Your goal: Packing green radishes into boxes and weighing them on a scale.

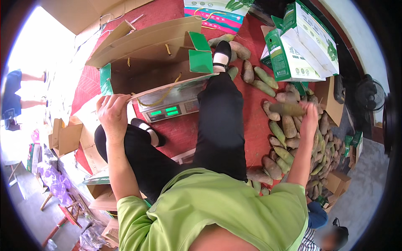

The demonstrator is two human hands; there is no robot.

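In front of me an open cardboard box (146,73) with green corner flaps and yellow rope handles rests on a digital scale (167,112) with lit green displays. My left hand (114,113) has its fingers bent over the box's near left edge. To the right, my right hand (309,119) is closed on a green radish (287,109), smeared by motion, above a large radish pile (289,125). The bottom of the box is mostly hidden by its near wall.
White and green cartons (299,50) stand at the far right, near a fan (370,93). A pink and blue carton (215,19) lies at the back. Another person (333,238) is at the lower right; someone's legs (31,90) show at left. Red carpet (251,138) covers the floor.
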